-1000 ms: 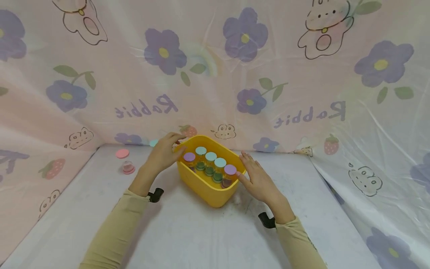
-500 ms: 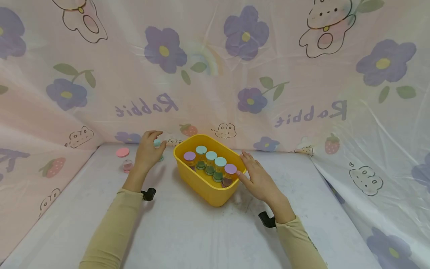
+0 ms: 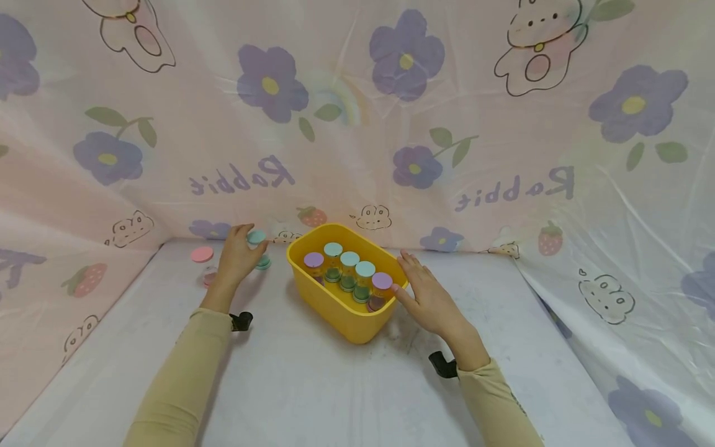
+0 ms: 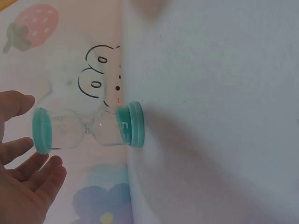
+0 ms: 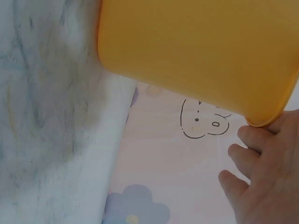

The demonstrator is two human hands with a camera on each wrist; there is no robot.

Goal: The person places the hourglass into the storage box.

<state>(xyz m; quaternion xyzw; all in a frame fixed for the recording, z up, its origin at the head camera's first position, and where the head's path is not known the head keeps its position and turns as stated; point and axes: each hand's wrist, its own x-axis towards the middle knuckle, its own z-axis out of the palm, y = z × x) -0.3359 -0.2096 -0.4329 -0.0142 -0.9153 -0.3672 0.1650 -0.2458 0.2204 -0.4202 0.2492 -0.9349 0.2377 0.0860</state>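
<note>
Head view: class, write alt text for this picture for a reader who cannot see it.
A left hand reaches a teal-capped sand timer standing on a white table, while the right hand rests against a yellow tub holding five capped timers. A pink timer stands farther left, before a flowered curtain.

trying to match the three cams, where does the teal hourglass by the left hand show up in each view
Head: the teal hourglass stands left of the yellow bin, at the left hand's fingers.
Left wrist: teal hourglass at centre-left, lying sideways in the picture, the fingers just below its left cap.
Right wrist: not in it; only the bin and the right hand show.
Shared landmark: the cartoon-print curtain.
</note>
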